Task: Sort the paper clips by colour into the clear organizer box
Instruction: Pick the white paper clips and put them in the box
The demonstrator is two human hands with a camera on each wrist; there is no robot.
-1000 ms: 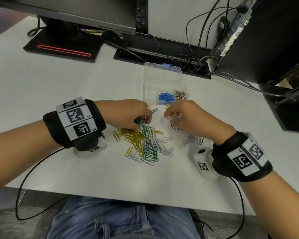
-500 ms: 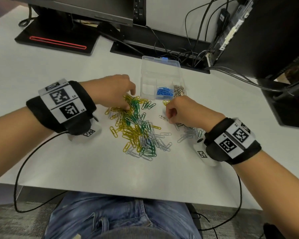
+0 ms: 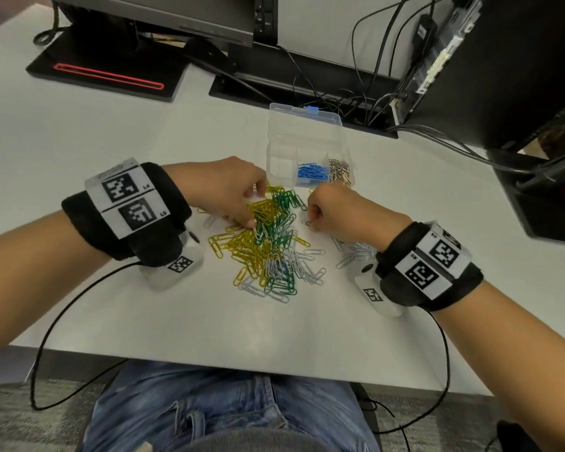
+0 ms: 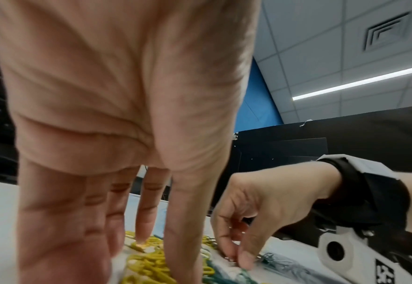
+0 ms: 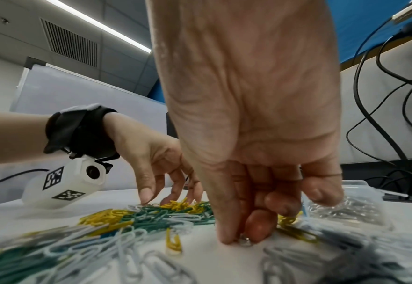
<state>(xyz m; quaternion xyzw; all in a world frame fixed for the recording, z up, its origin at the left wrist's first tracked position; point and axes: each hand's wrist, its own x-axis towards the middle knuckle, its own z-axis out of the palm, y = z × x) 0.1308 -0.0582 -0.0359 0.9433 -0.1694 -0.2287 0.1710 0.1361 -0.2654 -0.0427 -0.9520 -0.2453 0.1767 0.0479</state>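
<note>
From the head view, a risk is judged: neighbouring clips may be dragged along from the tangled yellow, green and white paper-clip pile (image 3: 268, 243) beside the clear plastic organizer box (image 3: 302, 148). From the left wrist, the left hand (image 4: 117, 119) is seen spread, fingertips on yellow clips. From the right wrist, a small silver clip (image 5: 245, 242) is pinched by the right hand (image 5: 253, 153) (against the table)

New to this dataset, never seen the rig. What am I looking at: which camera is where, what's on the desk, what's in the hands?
No robot here: a person sorts with bare hands. The wide picture comes from a head-worn camera; the two close-ups come from cameras strapped under each wrist, looking along the fingers.

On the white desk lies a mixed pile of paper clips: yellow, green and white. Behind it sits the clear organizer box, lid open, with blue clips in one compartment and metallic ones beside them.

The left hand rests straight fingers on yellow clips. The right hand pinches a small metallic clip against the desk.
</note>
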